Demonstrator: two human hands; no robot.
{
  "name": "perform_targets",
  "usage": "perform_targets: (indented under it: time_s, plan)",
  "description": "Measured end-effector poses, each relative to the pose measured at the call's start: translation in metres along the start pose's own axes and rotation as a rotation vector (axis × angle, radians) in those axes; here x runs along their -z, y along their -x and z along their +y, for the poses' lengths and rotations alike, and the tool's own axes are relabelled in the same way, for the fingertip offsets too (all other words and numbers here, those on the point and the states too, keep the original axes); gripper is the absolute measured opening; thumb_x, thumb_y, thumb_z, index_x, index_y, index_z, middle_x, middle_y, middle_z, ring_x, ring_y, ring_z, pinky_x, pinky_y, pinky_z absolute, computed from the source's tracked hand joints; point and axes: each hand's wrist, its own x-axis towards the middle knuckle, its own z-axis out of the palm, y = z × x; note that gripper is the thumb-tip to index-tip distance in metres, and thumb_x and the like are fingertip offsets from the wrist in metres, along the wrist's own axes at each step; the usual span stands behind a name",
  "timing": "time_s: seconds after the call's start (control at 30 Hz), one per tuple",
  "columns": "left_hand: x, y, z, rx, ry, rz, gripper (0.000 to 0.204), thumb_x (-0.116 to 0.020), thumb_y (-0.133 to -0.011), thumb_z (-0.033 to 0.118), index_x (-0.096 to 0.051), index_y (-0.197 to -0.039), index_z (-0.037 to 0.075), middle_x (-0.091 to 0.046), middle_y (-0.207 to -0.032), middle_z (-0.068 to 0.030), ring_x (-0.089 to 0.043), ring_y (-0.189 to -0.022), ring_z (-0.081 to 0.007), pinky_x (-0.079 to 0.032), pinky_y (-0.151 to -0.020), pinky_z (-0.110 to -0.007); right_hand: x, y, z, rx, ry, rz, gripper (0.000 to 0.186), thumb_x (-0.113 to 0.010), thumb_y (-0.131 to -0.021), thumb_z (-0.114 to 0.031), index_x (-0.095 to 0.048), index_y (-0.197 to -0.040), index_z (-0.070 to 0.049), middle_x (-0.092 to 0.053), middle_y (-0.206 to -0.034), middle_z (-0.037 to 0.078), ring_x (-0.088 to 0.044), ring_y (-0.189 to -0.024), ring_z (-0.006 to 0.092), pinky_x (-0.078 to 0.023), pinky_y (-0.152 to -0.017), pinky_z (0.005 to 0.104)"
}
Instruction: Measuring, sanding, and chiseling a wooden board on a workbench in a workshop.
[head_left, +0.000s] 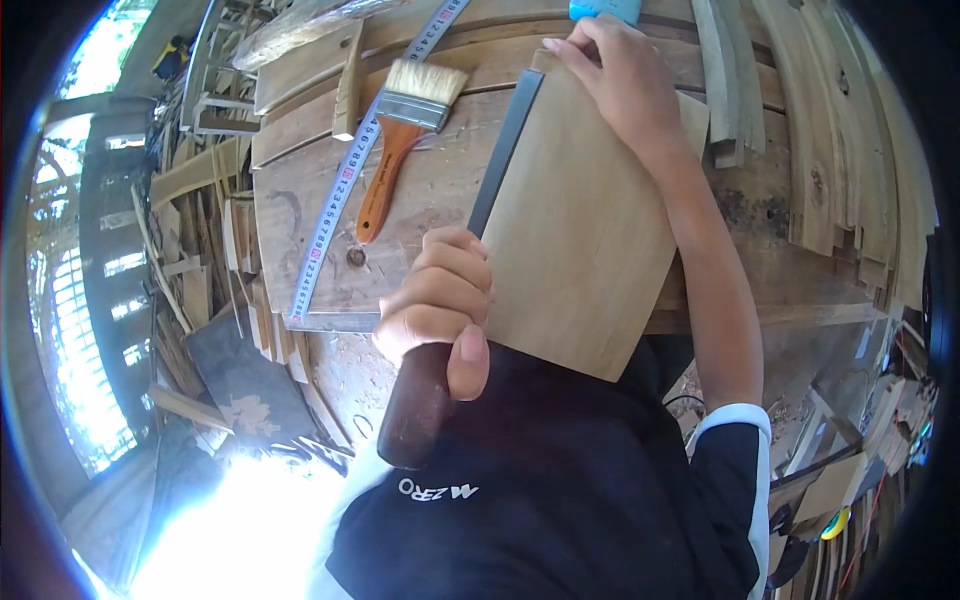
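My left hand [437, 298] is wrapped round the dark brown handle [413, 415] of what looks like a chisel. Its long, flat grey blade [507, 150] lies along the left edge of a pale wooden board [580, 230]. That board slants from the workbench toward my body, its near end overhanging the bench. At the far left corner of the board, my right hand [625, 85] is closed, thumb and finger pinching the corner close to the blade's tip. Left of the blade, a wide paintbrush [405, 130] with pale bristles and an orange-brown handle lies on the bench.
A blue-and-white measuring tape [347, 175] runs along the plank workbench [300, 205], beside a small wood strip [350, 85]. A light-blue object [605, 10] sits beyond my right hand. Long boards [815, 130] lie at the right; offcuts [205, 200] are heaped on the left.
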Motion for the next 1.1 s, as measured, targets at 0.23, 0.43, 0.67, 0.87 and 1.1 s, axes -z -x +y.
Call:
perform_targets:
  time_s: [0.23, 0.43, 0.67, 0.87, 1.1]
  plan:
    - [0.005, 0.009, 0.028, 0.042, -0.03, 0.123, 0.021, -0.059, -0.085, 0.018, -0.046, -0.071, 0.012, -0.044, -0.063, -0.0013, -0.044, -0.061, -0.0187, -0.041, -0.075, -0.042, -0.012, -0.003, -0.005, 0.028, 0.002, 0.053, 0.034, -0.067, -0.096, -0.034, -0.065, -0.08, -0.004, -0.067, -0.084, 0.017, -0.066, -0.081, 0.039, -0.053, -0.073, 0.0495]
    - [-0.004, -0.025, -0.01, -0.005, -0.034, -0.042, 0.014, -0.068, -0.078, 0.005, -0.056, -0.071, 0.003, -0.059, -0.067, -0.0083, -0.058, -0.063, -0.0253, -0.049, -0.074, -0.047, -0.019, -0.005, 0.014, 0.232, 0.127, 0.215, 0.035, -0.057, -0.102, -0.03, -0.06, -0.08, -0.003, -0.063, -0.08, 0.019, -0.063, -0.079, 0.0405, -0.051, -0.071, 0.0509]
    - [-0.001, 0.0, 0.028, 0.044, 0.023, -0.034, 0.014, -0.069, -0.077, 0.004, -0.057, -0.07, 0.003, -0.058, -0.065, -0.0088, -0.06, -0.064, -0.0277, -0.05, -0.076, -0.046, -0.002, -0.004, -0.015, -0.021, -0.079, 0.02, 0.036, -0.059, -0.101, -0.032, -0.054, -0.078, -0.005, -0.061, -0.081, 0.014, -0.062, -0.08, 0.0383, -0.048, -0.07, 0.0507]
    - [-0.007, -0.007, 0.046, 0.101, -0.433, -0.008, 0.037, -0.075, -0.082, 0.038, -0.066, -0.091, 0.002, -0.061, -0.106, -0.0186, -0.06, -0.096, -0.0319, -0.05, -0.083, -0.044, 0.014, -0.003, -0.032, 0.214, -0.255, 0.023, 0.023, -0.059, -0.099, -0.024, -0.069, -0.094, -0.004, -0.068, -0.095, 0.014, -0.063, -0.094, 0.0355, -0.048, -0.086, 0.0455]
    - [-0.012, 0.004, 0.065, 0.338, -0.72, -0.277, 0.071, -0.088, -0.069, 0.049, -0.067, -0.123, 0.008, -0.062, -0.104, -0.0136, -0.065, -0.078, -0.0283, -0.055, -0.071, -0.039, 0.042, 0.03, -0.076, 0.474, -0.382, -0.328, 0.029, -0.044, -0.096, -0.021, -0.068, -0.084, -0.011, -0.07, -0.108, 0.005, -0.061, -0.111, 0.021, -0.028, -0.102, 0.0419]
